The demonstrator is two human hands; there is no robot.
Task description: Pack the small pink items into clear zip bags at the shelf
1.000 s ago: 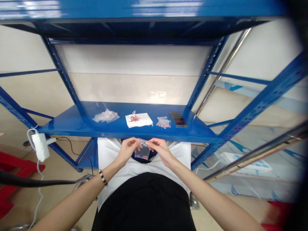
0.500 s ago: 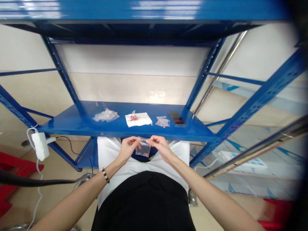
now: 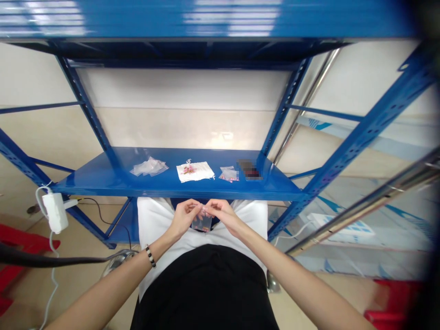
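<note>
Over my lap, just in front of the shelf edge, a small clear zip bag [image 3: 202,224] hangs with a few pink and orange bits at its bottom. My left hand [image 3: 186,215] pinches its top edge from the left. Close beside it, my right hand [image 3: 220,212] pinches the same top edge, thumbs and fingertips almost meeting. On the blue shelf [image 3: 154,185] beyond lies a white cloth pouch [image 3: 202,172] with a pile of small pink beads [image 3: 189,169] on it. Another clear bag [image 3: 228,173] holding pink pieces lies to its right.
Several flat clear bags [image 3: 150,167] lie at the shelf's left. A dark, blurred-out flat object [image 3: 250,169] lies at the right. Blue uprights and an upper shelf beam [image 3: 220,18] frame the space. A white power strip [image 3: 55,212] hangs at the left.
My hands have drawn closer together along the bag's top edge, the right one moving left. The bag hangs slightly lower in view. Things on the shelf keep their places.
</note>
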